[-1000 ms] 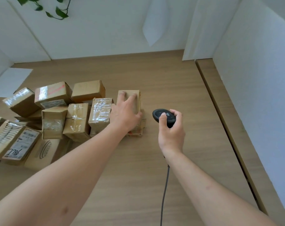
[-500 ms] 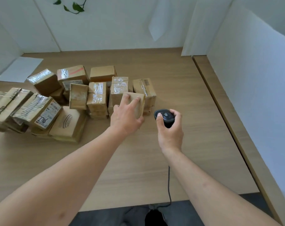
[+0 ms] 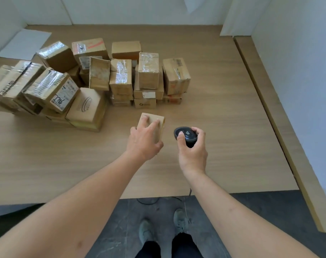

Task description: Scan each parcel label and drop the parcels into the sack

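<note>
Cardboard parcel (image 3: 152, 125) gripped from above in our L hand (image 3: 143, 142), off the pile, just left of barcode scanner (image 3: 186, 135) clutched in R hand (image 3: 193, 151); label not visible, sack unseen.

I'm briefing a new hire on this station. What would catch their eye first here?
First, the heap of taped cardboard parcels crowding the far left of the wooden table. Then, nearer the middle, the left hand gripping a small plain parcel, apart from the heap. Just right of it, the right hand holds a black corded scanner.
</note>
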{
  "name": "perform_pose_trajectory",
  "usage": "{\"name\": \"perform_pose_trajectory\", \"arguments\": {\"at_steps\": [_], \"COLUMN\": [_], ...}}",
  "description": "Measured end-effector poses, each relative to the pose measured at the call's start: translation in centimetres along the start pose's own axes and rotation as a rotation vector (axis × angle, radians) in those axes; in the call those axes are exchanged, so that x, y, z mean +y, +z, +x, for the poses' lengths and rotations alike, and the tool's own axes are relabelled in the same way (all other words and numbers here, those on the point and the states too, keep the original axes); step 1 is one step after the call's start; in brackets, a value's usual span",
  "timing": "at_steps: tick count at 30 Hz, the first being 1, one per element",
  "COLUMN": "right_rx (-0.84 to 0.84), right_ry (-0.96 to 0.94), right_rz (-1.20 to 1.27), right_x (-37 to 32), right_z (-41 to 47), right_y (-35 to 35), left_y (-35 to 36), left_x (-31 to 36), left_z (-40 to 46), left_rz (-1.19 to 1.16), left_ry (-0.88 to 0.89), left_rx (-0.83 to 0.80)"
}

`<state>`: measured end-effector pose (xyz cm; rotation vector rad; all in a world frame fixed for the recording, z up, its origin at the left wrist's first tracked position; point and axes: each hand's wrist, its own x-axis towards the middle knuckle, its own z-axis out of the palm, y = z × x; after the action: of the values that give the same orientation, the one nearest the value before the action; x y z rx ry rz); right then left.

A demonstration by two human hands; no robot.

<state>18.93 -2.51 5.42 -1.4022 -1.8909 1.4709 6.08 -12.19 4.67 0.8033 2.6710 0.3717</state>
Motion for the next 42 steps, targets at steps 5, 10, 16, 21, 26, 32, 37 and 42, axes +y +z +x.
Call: {"name": "perform_pose_trajectory", "arguments": {"at_steps": [5, 10, 16, 21, 26, 32, 37, 42], "right_rx": [-0.092, -0.175, -0.261, -0.325, -0.362, -0.37, -0.449, -0.483], "right_ry": [0.054, 0.059, 0.066, 0.023, -0.016, -0.04, -0.067, -0.091], "right_rz": [-0.029, -0.071, -0.095, -0.088, -0.088, -0.084, -0.102, -0.112], "right_x": [3.5, 6.5, 7.2, 5.7, 4.3, 3.8, 4.9, 5.4], "right_z": [0.9, 2.4, 4.2, 4.9, 5.0, 5.0, 4.1, 3.4], "right_y": [0.9, 0.6, -0.4, -0.6, -0.3, 1.2, 2.0, 2.9], "left_y": [4.7, 8.9, 9.6, 7.5, 6.3, 5.3, 5.2, 4.3], "left_x": [-1.1, -1.5, -2.3, -3.7, -5.3, -6.2, -7.6, -10.3], "left_z": [-0.2, -0.2, 0.1, -0.3, -1.2, -1.3, -1.4, -1.3], "left_rz": [-0.037, -0.072, -0.108, -0.352, -0.391, -0.067, -0.168, -0.473], "left_ry": [-0.088, -0.184, -0.183, -0.348, -0.456, -0.558, -0.536, -0.506], "left_rx": [-0.051, -0.096, -0.094, -0.004, 0.135, -0.013, -0.02, 0.064]}}
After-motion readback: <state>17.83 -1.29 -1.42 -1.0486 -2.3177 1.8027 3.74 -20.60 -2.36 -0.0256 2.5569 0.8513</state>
